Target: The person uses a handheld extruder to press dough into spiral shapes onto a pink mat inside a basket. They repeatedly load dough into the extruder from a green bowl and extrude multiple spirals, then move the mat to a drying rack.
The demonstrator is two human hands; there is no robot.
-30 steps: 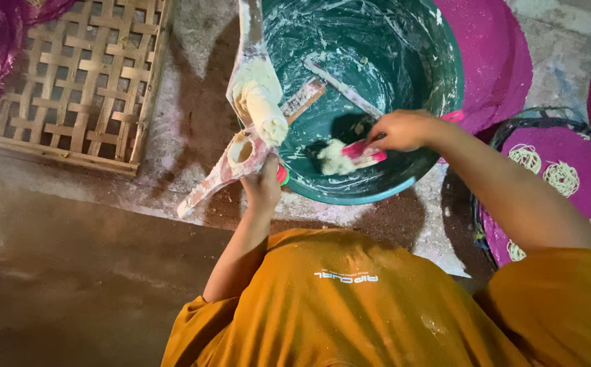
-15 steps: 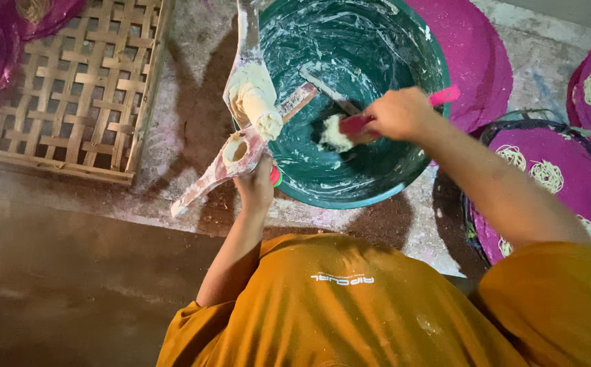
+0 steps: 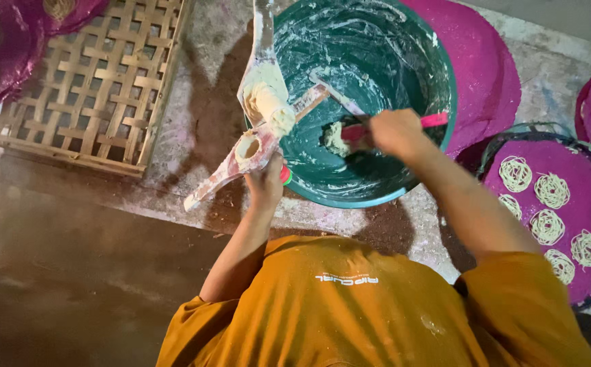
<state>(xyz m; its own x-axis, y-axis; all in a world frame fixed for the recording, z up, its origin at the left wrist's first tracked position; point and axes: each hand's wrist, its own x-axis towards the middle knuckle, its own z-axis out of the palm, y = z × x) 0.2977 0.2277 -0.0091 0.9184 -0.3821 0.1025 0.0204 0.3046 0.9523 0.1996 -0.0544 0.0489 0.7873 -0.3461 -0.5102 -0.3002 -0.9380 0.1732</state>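
The right hand [image 3: 396, 130], closed around a pink-handled scraper [image 3: 360, 130], has moved up from the near rim into the teal basin [image 3: 438, 102], gathering dough [image 3: 335, 139], while the left hand [image 3: 266, 182] still grips the dough-caked press [image 3: 254, 146] at the basin's edge.

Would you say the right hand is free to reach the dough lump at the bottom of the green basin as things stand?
Probably yes. The right hand already hangs inside the open basin, holding a pink-handled scraper whose tip meets the dough. Nothing lies between them; the press sits at the left rim.
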